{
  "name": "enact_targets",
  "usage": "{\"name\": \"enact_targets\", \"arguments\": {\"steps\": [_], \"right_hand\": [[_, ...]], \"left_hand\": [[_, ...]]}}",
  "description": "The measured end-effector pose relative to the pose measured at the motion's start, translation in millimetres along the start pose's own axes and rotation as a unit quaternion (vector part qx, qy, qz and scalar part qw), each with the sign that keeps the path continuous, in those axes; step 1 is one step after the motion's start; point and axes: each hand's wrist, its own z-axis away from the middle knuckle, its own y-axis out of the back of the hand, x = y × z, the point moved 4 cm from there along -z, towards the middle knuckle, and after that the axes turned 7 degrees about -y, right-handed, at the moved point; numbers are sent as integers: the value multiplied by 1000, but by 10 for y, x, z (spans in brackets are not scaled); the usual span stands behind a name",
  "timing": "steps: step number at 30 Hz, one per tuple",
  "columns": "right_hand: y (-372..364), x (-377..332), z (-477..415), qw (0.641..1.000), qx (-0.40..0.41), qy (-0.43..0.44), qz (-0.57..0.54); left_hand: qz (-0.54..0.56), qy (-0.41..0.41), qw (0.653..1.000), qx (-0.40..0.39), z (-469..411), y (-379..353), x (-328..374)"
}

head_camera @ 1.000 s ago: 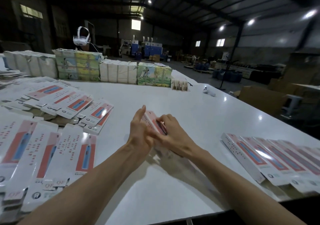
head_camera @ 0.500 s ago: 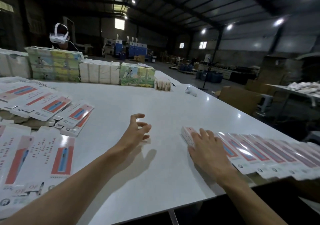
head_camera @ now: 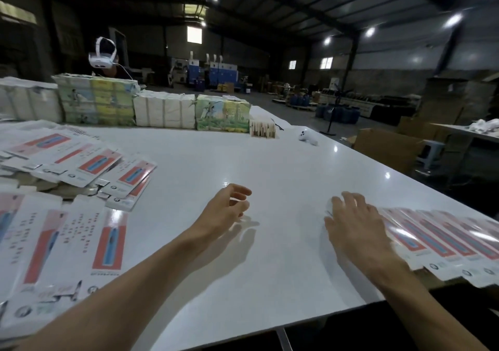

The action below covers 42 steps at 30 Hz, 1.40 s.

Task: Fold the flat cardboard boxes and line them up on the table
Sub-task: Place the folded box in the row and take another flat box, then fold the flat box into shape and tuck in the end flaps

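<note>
At lower right, the right hand (head_camera: pixel 356 229) lies flat, fingers straight and spread, apparently resting on the left end of the row of boxes (head_camera: pixel 437 240), which is blurred there. The left hand (head_camera: pixel 225 210) hangs above the table (head_camera: pixel 270 161) at centre, fingers loosely curled, holding nothing. Flat boxes (head_camera: pixel 81 242) lie piled at left.

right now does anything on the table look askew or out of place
The flat boxes on the left lie fanned at mixed angles, some overlapping, unlike the neat row of folded boxes by the right hand. Nothing looks spilled or damaged.
</note>
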Motion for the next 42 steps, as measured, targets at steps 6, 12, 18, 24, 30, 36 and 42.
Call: {"name": "enact_targets", "arguments": {"steps": [6, 12, 18, 24, 30, 36, 42], "right_hand": [[230, -1084, -272, 982, 65, 138, -115], [-25, -1778, -337, 969, 30, 189, -154], [-243, -1779, -426, 954, 15, 208, -216], [-292, -1758, -493, 941, -6, 211, -265], [-357, -1739, -555, 929, -11, 226, -293], [-399, -1762, -622, 922, -15, 233, -308], [-422, -1753, -645, 918, -23, 232, -321]], "left_hand": [[-6, 17, 997, 73, 105, 36, 79], [-279, 14, 949, 149, 128, 253, 105], [-477, 41, 868, 128, -129, 660, 152], [-619, 165, 756, 132, -505, 1424, 256], [-642, 265, 711, 113, -444, 1924, -96], [-618, 278, 726, 121, -503, 2073, -90], [-585, 250, 763, 117, -613, 2237, 8]]}}
